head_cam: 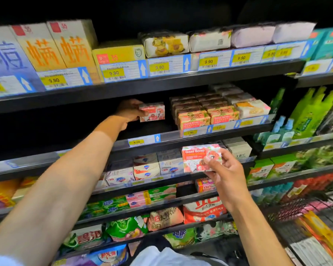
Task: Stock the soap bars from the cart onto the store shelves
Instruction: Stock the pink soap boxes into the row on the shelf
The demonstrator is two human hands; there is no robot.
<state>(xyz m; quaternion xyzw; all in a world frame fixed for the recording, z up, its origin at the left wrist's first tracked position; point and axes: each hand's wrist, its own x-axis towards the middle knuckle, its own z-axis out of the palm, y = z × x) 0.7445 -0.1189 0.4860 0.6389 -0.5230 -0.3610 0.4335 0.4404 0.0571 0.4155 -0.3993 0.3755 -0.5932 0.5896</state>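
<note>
My left hand (130, 111) reaches into the second shelf (196, 137) and grips a pink-and-white Goat Soap box (153, 112), held just above the shelf floor in the dark gap left of the stocked rows. More Goat Soap boxes (207, 117) stand in rows to its right. My right hand (226, 170) pinches a second Goat Soap box (201, 158) in front of the third shelf, its label facing me. The cart (313, 227) shows at the lower right.
The top shelf (161, 87) carries large boxes and wrapped soaps with 9.90 price tags. White soap boxes (146, 167) fill the third shelf, with bagged goods below. Green bottles and refill packs (309, 114) stand at the right. The cart holds several flat packages.
</note>
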